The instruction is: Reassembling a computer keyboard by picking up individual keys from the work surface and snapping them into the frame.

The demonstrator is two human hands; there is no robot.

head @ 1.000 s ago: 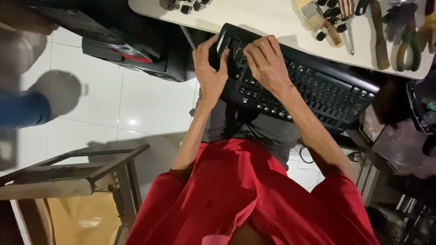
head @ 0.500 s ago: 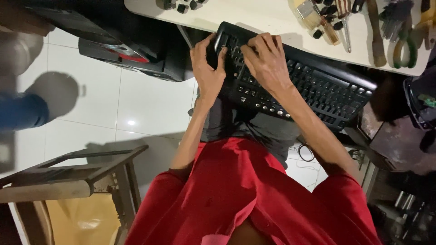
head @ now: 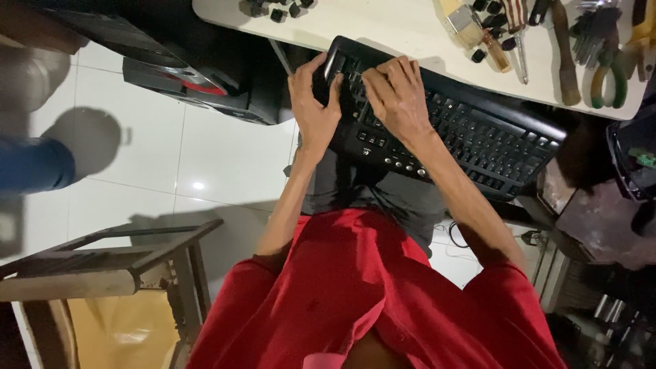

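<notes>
While the black keyboard (head: 471,137) rests tilted on the lap against the white table (head: 410,27) edge, left hand (head: 316,102) is clamped on its end, thumb wrapped over. Right hand (head: 398,96) lies on the keys, fingers curled together. Loose keycaps (head: 273,9), paintbrush (head: 471,27) and pliers (head: 608,68) on table.

Dim overall; the pale worktop (head: 410,31) is lit brightest. A small glare spot sits on the glossy floor tiles (head: 198,185), with soft shadows beside it. The left edge is blurred and smeared.
</notes>
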